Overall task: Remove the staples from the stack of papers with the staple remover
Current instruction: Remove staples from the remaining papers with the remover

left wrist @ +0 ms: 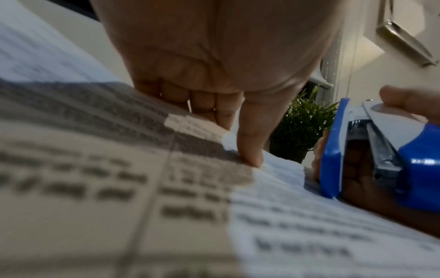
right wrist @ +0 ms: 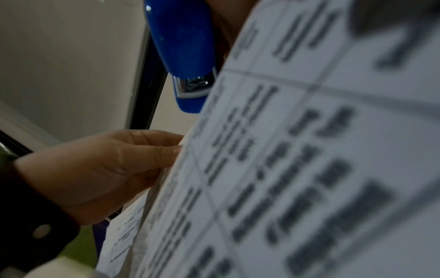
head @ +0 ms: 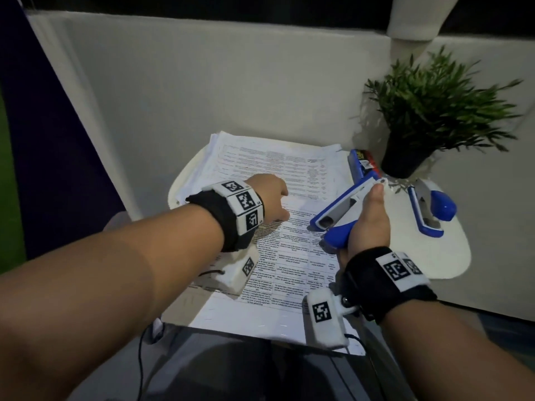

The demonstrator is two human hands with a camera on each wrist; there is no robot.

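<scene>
A stack of printed papers (head: 269, 160) lies on a round white table (head: 451, 256). My left hand (head: 272, 198) rests on the top sheet near its middle. In the left wrist view its thumb (left wrist: 250, 146) presses down on the paper (left wrist: 297, 225), with the other fingertips beside it. My right hand (head: 367, 221) grips a blue and white staple remover (head: 341, 209), shaped like a stapler, just over the papers' right edge. The tool's blue body (left wrist: 381, 154) hangs open, and its metal nose (right wrist: 190, 84) points toward the sheet (right wrist: 309, 169). No staple is visible.
A second blue and white stapler (head: 431, 209) lies on the table's right side. A staple box (head: 363, 160) sits behind the held tool, beside a potted plant (head: 434, 111). A white wall runs close behind the table. My lap is below the near edge.
</scene>
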